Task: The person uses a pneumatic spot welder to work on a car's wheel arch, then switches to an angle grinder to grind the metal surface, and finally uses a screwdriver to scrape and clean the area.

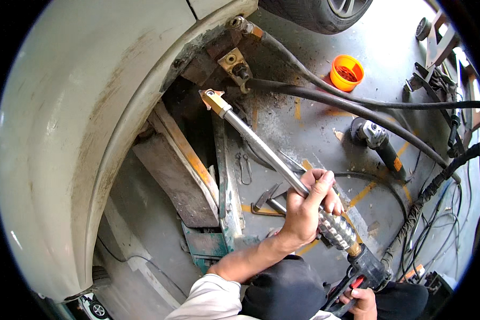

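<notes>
A dent puller gun with a long silver shaft (261,146) slants across the view from lower right to upper left. Around its shaft my left hand (308,208) is closed, just above the ribbed metal sliding weight (336,229). My right hand (361,303) wraps the black pistol grip (369,265), with a finger near the red trigger. At the far end, the brass-coloured tip (213,101) sits close to the rusty lower edge of a pale, dirty car body panel (69,122). Whether the tip touches metal I cannot tell.
Two thick black cables (325,98) cross the floor from clamps at the sill. An orange tub (346,73), an angle grinder (378,141) and a hammer (266,196) lie to the right of the car. A green metal stand (205,242) is beneath it; a tyre (320,13) is beyond.
</notes>
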Available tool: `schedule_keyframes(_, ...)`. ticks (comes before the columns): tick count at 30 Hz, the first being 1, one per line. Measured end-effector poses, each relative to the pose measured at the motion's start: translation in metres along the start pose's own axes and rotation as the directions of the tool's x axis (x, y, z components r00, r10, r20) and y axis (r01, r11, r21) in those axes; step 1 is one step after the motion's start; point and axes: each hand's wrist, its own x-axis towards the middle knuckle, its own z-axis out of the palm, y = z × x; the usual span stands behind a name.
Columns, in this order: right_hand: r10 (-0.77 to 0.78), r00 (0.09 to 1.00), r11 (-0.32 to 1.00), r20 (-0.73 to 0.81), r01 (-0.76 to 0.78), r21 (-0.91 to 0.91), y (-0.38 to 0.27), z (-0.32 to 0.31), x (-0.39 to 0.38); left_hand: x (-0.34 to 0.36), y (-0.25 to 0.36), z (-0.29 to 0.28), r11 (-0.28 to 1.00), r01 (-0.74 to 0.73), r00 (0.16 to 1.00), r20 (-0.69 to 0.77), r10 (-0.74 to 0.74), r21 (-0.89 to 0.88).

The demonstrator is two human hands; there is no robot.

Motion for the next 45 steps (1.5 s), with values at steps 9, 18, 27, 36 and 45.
schedule_keyframes(9, -0.001, 1.0, 1.0, -0.031, 0.001, 0.01, -0.005, 0.001, 0.002, 0.004, 0.026, 0.016, 0.997, -0.024, 0.994, 0.109, 0.016, 0.069)
schedule_keyframes(18, -0.02, 0.998, 1.0, -0.056, 0.021, 0.016, -0.006, 0.007, 0.005, 0.009, 0.032, 0.012, 0.998, -0.029, 0.994, 0.104, 0.024, 0.047)
schedule_keyframes(27, 0.003, 0.998, 0.998, -0.055, 0.001, 0.067, -0.008, 0.016, 0.005, 0.01, 0.033, 0.013, 0.999, -0.017, 0.995, 0.096, 0.012, 0.051)
schedule_keyframes(36, -0.013, 1.0, 1.0, -0.028, 0.013, 0.016, -0.012, 0.025, 0.006, 0.011, 0.033, 0.014, 0.999, -0.005, 0.996, 0.091, 0.001, 0.047)
schedule_keyframes(45, 0.017, 0.999, 0.998, -0.043, -0.014, 0.06, -0.013, 0.023, 0.004, 0.013, 0.033, 0.015, 0.999, -0.012, 0.995, 0.102, 0.006, 0.052)
